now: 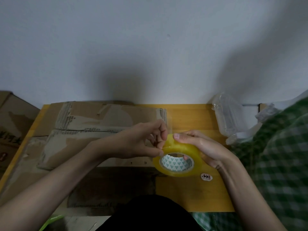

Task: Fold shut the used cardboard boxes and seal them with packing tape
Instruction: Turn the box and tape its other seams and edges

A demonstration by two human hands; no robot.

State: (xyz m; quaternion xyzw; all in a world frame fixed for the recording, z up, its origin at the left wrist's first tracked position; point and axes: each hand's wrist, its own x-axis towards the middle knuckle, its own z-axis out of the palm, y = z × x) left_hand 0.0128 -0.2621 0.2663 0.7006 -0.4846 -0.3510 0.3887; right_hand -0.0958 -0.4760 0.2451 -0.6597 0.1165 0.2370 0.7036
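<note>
Tape roll (179, 153) (one), two hands (138, 142) (202, 148) gripping

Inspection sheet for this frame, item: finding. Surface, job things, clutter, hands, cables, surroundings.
Surface: yellow wooden table, against the wall.
Job's things: flattened cardboard box lies on the table's left part, old tape scars on it; tape roll held above the table beside it.
Clutter: small oval sticker on the table; clear plastic packaging at the far right corner.
Hands: right hand grips the roll; left hand pinches at the tape's edge.
Cables: nothing seen.
Surroundings: white wall; another cardboard box at left; green checked cloth at right.
</note>
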